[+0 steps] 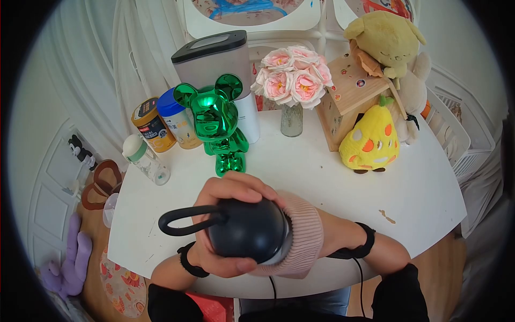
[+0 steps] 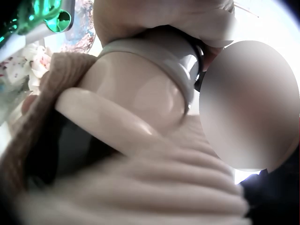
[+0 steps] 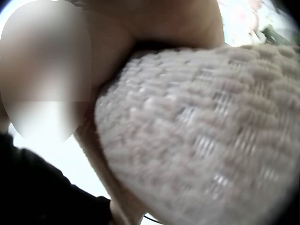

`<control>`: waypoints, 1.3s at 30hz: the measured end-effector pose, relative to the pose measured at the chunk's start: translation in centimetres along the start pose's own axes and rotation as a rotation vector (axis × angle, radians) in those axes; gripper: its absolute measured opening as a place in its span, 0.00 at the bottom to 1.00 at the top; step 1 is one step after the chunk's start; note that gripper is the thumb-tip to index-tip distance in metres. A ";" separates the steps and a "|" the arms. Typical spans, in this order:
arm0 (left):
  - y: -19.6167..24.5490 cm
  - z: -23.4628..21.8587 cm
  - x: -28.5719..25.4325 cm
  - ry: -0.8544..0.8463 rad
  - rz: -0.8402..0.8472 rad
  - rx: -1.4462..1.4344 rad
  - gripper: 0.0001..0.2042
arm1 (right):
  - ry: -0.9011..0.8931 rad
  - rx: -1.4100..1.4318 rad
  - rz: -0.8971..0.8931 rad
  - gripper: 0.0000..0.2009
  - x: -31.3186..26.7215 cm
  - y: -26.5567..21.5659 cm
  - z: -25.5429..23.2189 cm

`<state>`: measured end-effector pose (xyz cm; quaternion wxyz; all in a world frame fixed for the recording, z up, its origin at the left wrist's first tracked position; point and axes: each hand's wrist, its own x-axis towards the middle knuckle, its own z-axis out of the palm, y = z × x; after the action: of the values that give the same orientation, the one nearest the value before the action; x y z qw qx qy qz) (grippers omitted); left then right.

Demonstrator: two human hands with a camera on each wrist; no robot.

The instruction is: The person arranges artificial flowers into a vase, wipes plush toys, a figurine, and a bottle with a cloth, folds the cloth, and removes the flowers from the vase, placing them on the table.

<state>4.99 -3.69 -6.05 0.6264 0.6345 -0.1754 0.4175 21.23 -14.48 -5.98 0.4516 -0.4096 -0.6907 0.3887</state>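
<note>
In the head view my left hand (image 1: 228,189) grips the dark domed lid (image 1: 247,231) of a bottle, with fingers over its top side and the thumb below. A black carrying loop (image 1: 188,212) sticks out from the lid to the left. The bottle's pale, glossy body (image 2: 131,84) shows in the left wrist view, set inside the ribbed opening of a pink knit hat (image 1: 308,233). My right hand (image 3: 180,23) wraps against the coarse knit in the right wrist view; its fingers are hidden. In the head view the hat covers that hand.
Beyond my hands stands a shiny green bear figure (image 1: 214,123). Left of it are a clear bottle (image 1: 147,161) and two canisters. A flower vase (image 1: 292,121), a wooden house (image 1: 335,107) and a yellow plush (image 1: 372,140) stand at the back right of the white table (image 1: 424,198).
</note>
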 end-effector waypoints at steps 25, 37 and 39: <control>0.5 2.3 0.6 0.557 -0.191 0.252 0.52 | 0.170 -0.222 -0.074 0.29 0.6 1.7 -1.0; 0.1 -0.7 -0.6 0.126 -0.090 0.441 0.53 | 0.214 -0.326 -0.080 0.30 -0.6 1.8 -0.3; -0.5 -1.4 -0.5 -0.045 0.024 0.316 0.55 | 0.221 -0.302 -0.079 0.30 -0.6 1.8 -0.2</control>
<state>4.69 -2.44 -6.93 0.5096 0.7321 -0.1291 0.4332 21.95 -14.33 -7.76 0.4729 -0.4855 -0.7030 0.2153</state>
